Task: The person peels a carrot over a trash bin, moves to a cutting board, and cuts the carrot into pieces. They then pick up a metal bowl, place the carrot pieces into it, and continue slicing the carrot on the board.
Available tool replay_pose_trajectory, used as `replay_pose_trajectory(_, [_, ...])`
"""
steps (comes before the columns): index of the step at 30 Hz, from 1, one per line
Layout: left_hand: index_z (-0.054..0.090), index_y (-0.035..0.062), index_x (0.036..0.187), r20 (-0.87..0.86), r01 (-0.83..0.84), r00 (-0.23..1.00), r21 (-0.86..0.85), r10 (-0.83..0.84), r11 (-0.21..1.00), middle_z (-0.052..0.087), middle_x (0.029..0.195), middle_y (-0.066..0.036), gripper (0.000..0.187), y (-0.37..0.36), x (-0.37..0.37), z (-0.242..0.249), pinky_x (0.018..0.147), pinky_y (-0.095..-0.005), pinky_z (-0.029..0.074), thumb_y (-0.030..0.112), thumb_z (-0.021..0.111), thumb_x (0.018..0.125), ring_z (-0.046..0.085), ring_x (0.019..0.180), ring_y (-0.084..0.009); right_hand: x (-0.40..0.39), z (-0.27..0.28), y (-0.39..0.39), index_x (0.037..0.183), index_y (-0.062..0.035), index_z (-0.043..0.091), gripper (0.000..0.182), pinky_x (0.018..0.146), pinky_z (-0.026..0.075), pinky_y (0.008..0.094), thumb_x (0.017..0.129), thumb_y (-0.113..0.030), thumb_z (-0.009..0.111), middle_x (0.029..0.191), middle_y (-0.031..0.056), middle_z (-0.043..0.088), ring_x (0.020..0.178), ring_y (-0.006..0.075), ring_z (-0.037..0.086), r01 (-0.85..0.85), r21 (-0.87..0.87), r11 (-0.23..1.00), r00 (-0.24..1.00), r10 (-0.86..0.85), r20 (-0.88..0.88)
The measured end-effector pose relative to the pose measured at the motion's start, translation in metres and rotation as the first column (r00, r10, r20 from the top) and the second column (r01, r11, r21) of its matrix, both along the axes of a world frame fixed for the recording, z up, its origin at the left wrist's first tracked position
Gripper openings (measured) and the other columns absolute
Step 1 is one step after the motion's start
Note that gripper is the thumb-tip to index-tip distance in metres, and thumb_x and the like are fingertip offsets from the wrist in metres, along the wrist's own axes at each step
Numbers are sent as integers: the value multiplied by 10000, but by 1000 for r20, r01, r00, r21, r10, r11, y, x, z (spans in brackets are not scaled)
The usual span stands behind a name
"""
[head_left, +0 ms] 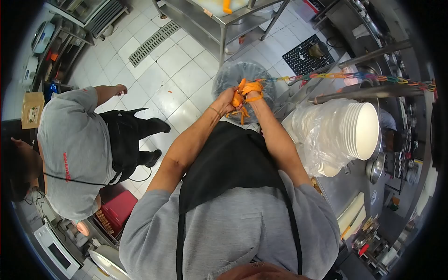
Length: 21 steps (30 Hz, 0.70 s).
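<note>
My left hand (pixel 228 99) is closed around an orange carrot (pixel 238 96), held out in front of my black apron. My right hand (pixel 255 99) is closed at the carrot's upper end, with curled orange peel strips (pixel 252 87) draped over its fingers. Any tool in that hand is hidden. More peel strips (pixel 241 114) hang below the hands. Both hands are over a round bin lined with a clear bag (pixel 228 74) standing on the white tiled floor.
A co-worker in a grey shirt (pixel 74 149) bends over at my left, close by. Stacked white bowls in plastic (pixel 359 130) lie on the steel counter at my right. A colourful chain (pixel 354 75) runs along a rail. A floor drain (pixel 154 42) and steel table (pixel 224 21) lie ahead.
</note>
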<state>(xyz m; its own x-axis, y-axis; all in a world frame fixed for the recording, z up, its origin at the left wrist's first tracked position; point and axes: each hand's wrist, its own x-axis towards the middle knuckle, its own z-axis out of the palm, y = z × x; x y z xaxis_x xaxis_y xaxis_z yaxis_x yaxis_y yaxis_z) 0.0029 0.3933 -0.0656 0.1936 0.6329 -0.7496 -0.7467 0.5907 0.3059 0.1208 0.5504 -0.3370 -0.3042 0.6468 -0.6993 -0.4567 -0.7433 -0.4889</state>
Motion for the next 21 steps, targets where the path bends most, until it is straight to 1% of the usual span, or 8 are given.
replay_pose_trajectory(4, [526, 57, 1135, 16, 49, 999, 8, -49, 999, 608, 898, -117, 301, -2, 0, 15, 491, -351, 502, 338, 436, 1073, 606, 676, -237, 11, 25, -5, 1298, -105, 579, 441, 838, 572, 479, 1051, -460, 493, 1187, 114, 646, 1018, 278, 662, -45, 31, 999, 999, 45, -8])
replay_pose_trajectory(6, [545, 37, 1118, -48, 95, 994, -5, -95, 995, 613, 844, -129, 355, -7, 3, 34, 482, -321, 497, 370, 428, 1082, 599, 653, -227, 16, 32, 1, 1322, -92, 560, 461, 865, 572, 485, 1057, -460, 481, 1227, 124, 631, 1051, 288, 654, -65, 60, 996, 997, 67, -26])
replay_pose_trajectory(12, [530, 10, 1194, -28, 164, 986, 83, -163, 983, 612, 832, -151, 398, -44, -8, 52, 461, -311, 490, 384, 451, 1083, 608, 649, -228, 31, 21, 25, 1395, -51, 502, 523, 948, 570, 500, 1074, -461, 445, 1346, 154, 585, 1151, 319, 631, -129, 138, 982, 983, 145, -113])
replay_pose_trajectory(15, [523, 5, 1230, 14, 137, 990, 136, -140, 981, 612, 864, -159, 415, -64, -13, 57, 472, -320, 513, 388, 479, 1075, 623, 676, -227, 28, 59, 17, 1333, -180, 557, 435, 992, 511, 553, 1083, -485, 372, 1317, 40, 601, 1133, 256, 627, -143, 212, 967, 982, 113, 149])
replay_pose_trajectory(16, [522, 4, 1239, 27, 122, 992, 148, -127, 981, 613, 877, -162, 422, -67, -14, 60, 480, -324, 525, 390, 490, 1071, 629, 688, -226, 28, 67, 19, 1339, -182, 560, 447, 1012, 499, 567, 1081, -492, 368, 1332, 41, 598, 1145, 259, 623, -62, 142, 988, 996, 51, 79])
replay_pose_trajectory(18, [516, 2, 1251, 13, 36, 999, 4, -36, 999, 609, 895, -156, 428, -63, -11, 70, 501, -332, 549, 388, 500, 1068, 637, 718, -225, 31, 76, 21, 1350, -185, 566, 471, 1053, 476, 594, 1076, -507, 359, 1362, 43, 591, 1168, 265, 615, 85, -15, 996, 995, -85, -43])
replay_pose_trajectory(19, [513, 1, 1258, 3, -10, 1000, -66, 11, 998, 607, 904, -153, 431, -59, -10, 74, 512, -336, 561, 387, 506, 1067, 641, 734, -224, 31, 78, 24, 1316, -185, 565, 443, 1023, 480, 572, 1073, -500, 372, 1321, 39, 588, 1135, 257, 611, 106, -49, 993, 992, -109, -68])
replay_pose_trajectory(21, [513, 4, 1249, -43, -65, 997, -59, 63, 996, 602, 911, -143, 430, -47, -10, 60, 532, -336, 575, 394, 510, 1066, 638, 747, -224, 29, 72, 22, 1246, -184, 564, 388, 963, 486, 529, 1067, -487, 400, 1239, 32, 582, 1069, 240, 604, 87, -52, 995, 990, -92, -103])
